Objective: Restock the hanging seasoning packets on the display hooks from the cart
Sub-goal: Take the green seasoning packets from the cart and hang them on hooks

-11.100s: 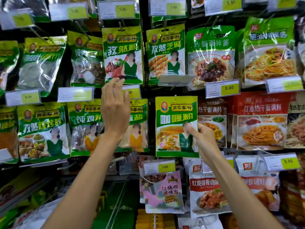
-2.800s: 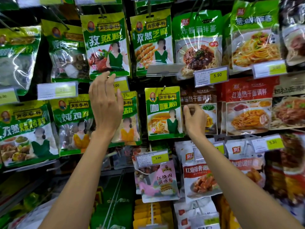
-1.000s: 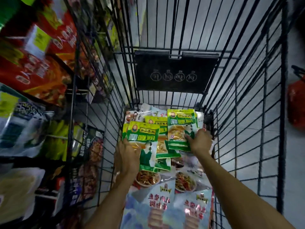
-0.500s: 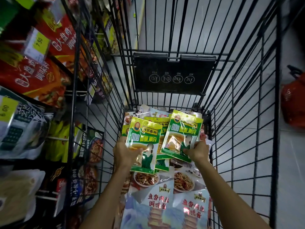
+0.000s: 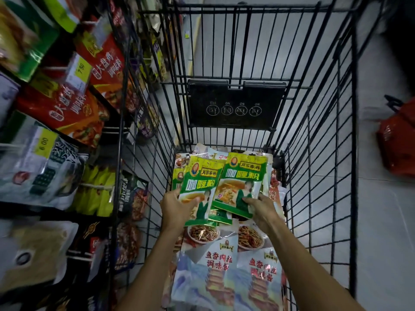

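You are reaching both arms into the wire cart (image 5: 325, 131), each hand holding a green packet of curry powder. Your left hand (image 5: 176, 206) is pinching the left curry-powder packet (image 5: 198, 187) at its lower left edge, thumb lying on the front, the other fingers hidden behind. Your right hand (image 5: 262, 208) is clamping the right curry-powder packet (image 5: 241, 182) at its lower right corner the same way. The two packets are overlapping between your fingers, faces up. More green packets (image 5: 178, 176) are lying just beneath your fingers, and blue-and-white sauce packets (image 5: 208, 279) are lying nearer you. Hanging seasoning packets (image 5: 67, 108) are showing outside the cart wire, left of your left fingers.
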Motion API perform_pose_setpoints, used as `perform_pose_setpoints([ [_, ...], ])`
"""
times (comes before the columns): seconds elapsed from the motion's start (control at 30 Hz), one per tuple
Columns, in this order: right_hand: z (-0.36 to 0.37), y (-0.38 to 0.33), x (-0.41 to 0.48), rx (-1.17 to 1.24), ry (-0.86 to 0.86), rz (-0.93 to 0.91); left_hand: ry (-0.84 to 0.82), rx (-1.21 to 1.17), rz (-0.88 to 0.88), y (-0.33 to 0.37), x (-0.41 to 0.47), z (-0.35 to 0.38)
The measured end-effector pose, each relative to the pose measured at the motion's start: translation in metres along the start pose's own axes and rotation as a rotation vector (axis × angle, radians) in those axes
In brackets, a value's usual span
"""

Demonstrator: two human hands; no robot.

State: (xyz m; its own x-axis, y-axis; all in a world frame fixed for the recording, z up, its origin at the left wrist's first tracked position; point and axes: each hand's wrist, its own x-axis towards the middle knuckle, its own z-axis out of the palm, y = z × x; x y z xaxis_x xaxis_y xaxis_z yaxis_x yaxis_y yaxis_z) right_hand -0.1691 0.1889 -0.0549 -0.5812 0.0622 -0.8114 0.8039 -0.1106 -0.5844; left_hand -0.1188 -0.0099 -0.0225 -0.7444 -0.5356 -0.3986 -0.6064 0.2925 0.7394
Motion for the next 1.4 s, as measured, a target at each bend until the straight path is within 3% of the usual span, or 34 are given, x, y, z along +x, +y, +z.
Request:
perform_pose_setpoints([
  [0.17, -0.007, -0.016, -0.03, 0.01, -0.11, -0.047, -0.031, -0.209, -0.063, 0.017, -0.017, -0.025],
  [0.33, -0.018, -0.052, -0.095, -0.019, -0.265, -0.136, -0.022, -0.437, -0.017, 0.058, -0.058, -0.075],
  [0.5, -0.012, -0.097, -0.18, -0.119, -0.367, -0.292, 0.119, -0.55, 0.094, 0.094, -0.11, -0.14],
  [0.77, 0.023, -0.147, -0.351, -0.334, -0.676, -0.739, 0.486, -0.593, 0.378, 0.135, -0.264, -0.281],
  [1.0, 0.089, -0.148, -0.507, -0.46, -1.016, -0.896, 0.847, -0.569, 0.588, 0.143, -0.442, -0.403],
  [1.27, 0.163, -0.103, -0.678, -0.507, -1.415, -1.117, 1.242, -0.495, 0.605, 0.125, -0.617, -0.499],
  [1.4, 0.187, -0.059, -0.752, -0.52, -1.676, -1.057, 1.394, -0.486, 0.559, 0.101, -0.686, -0.531],
])
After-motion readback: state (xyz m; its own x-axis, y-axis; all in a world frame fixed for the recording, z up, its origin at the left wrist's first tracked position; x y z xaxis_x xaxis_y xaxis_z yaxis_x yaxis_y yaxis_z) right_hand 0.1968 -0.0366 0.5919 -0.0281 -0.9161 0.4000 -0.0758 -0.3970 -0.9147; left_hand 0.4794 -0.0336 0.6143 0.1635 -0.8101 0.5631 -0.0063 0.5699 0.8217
